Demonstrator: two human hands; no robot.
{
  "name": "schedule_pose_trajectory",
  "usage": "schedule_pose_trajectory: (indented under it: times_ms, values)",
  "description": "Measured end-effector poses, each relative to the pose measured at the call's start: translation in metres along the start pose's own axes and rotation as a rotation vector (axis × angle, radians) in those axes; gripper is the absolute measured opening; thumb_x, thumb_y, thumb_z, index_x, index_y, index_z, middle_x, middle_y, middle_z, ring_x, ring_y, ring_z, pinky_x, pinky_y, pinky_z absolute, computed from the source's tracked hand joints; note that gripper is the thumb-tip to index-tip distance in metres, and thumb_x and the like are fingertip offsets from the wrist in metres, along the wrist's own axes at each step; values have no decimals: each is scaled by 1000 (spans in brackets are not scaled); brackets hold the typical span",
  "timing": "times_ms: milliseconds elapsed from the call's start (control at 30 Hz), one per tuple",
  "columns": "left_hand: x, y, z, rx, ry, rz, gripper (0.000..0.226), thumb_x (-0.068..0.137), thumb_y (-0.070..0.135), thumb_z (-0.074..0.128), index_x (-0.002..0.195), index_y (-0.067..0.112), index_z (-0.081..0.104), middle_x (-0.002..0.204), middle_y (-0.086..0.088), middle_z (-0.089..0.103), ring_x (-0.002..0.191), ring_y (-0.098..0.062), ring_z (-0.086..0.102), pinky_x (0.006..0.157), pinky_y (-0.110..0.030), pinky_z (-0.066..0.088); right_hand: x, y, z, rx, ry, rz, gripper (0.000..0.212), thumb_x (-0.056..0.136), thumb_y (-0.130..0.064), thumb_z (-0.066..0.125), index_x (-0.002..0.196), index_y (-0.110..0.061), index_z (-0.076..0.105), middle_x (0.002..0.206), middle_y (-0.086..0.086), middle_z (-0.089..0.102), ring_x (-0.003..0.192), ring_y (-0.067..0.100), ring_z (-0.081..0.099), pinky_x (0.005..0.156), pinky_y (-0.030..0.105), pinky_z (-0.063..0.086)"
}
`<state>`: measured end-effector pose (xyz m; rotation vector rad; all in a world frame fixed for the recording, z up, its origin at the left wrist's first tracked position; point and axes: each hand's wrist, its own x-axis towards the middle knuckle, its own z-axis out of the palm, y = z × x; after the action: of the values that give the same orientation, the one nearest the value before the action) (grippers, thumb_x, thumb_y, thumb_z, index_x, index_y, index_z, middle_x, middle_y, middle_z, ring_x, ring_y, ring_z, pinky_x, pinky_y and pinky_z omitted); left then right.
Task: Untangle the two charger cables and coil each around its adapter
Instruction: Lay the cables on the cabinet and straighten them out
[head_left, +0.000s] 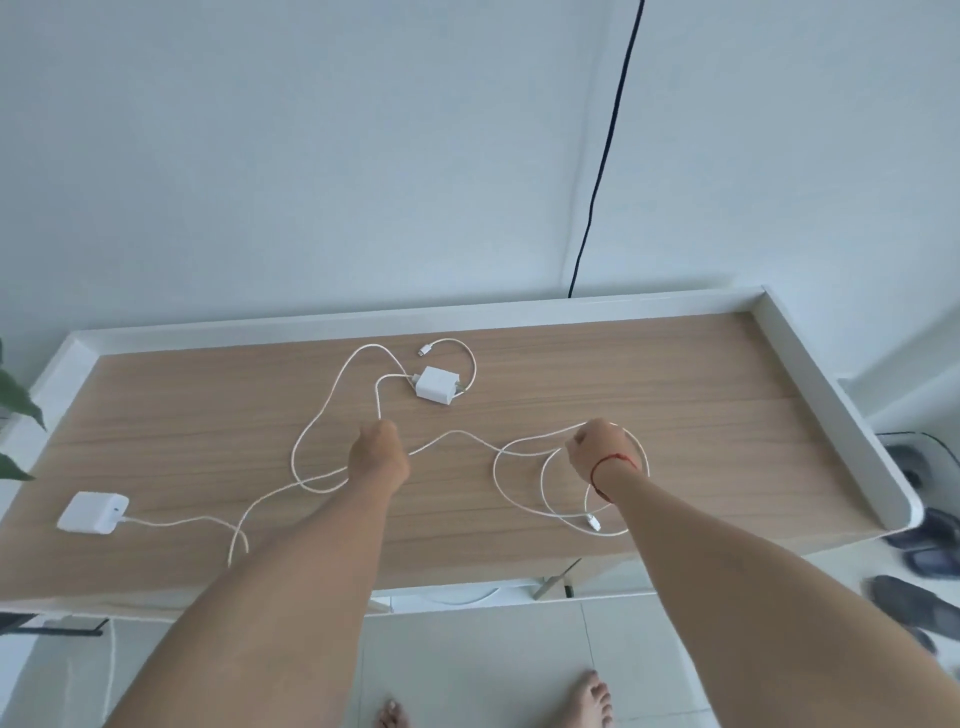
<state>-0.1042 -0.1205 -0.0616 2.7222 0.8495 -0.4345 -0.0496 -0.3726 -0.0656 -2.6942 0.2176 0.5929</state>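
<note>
Two cables (378, 400) held mid-desk (675, 374) — rim (519, 312) well apart.

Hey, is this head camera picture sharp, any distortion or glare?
Head view: wide-angle distortion bows the desk rim; the slippers at the right edge are smeared; light is soft and even, no glare; cables, centre adapter and left adapter read clearly.

Pale wall (311, 156), black cord (608, 145) running down it. Wood-grain surface (623, 374) with raised white rim (363, 327). Pale tiled floor (493, 665), dark slippers (914, 603) right, green leaves (15, 400) left.
</note>
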Motion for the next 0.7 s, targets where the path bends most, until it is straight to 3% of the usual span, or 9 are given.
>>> schedule_pose_trajectory:
  times_ms: [100,200,333,400,500,600,700]
  values:
    - [-13,38,11,-53,14,-21,29,87,-1,54,115,5,58,132,-16,41,107,-35,60,90,-37,47,6,3,3,-18,-67,-133,29,94,-27,48,71,-16,63,60,-2,48,70,23,50,63,24,36]
    - [-26,67,27,-109,44,44,31,89,3,52,118,10,60,132,-11,44,108,-33,58,89,-38,46,11,9,9,-16,-118,-205,39,92,-26,48,55,-16,52,55,0,44,71,25,51,64,25,37]
    - [-36,98,39,-188,23,307,40,92,16,55,131,20,57,138,-1,50,120,-24,54,98,-34,43,19,15,6,91,-174,-284,29,92,-24,51,84,-5,72,77,9,64,88,29,63,76,30,48]
    - [-39,110,41,-260,-96,328,36,92,23,58,128,19,60,134,0,56,120,-20,55,98,-30,43,22,16,2,140,-183,-297,27,93,-22,53,93,-4,72,90,13,70,88,28,63,76,29,48]
    - [-38,121,40,-327,-264,305,28,93,25,61,116,12,68,119,-3,65,113,-18,60,88,-22,43,28,18,-4,184,-192,-308,24,93,-22,54,94,-6,72,93,11,71,76,21,57,69,26,43]
    - [-36,129,39,-323,-222,326,21,94,20,59,104,9,74,107,-9,70,101,-22,63,82,-23,45,36,25,-13,211,-219,-341,19,88,-26,61,84,-10,71,78,2,65,71,17,55,66,27,46]
    - [-28,133,35,-291,-162,313,18,94,14,57,94,7,73,98,-8,71,95,-24,65,76,-23,43,42,38,-30,254,-183,-349,19,79,-31,73,73,-15,65,66,-9,51,66,15,52,57,23,39]
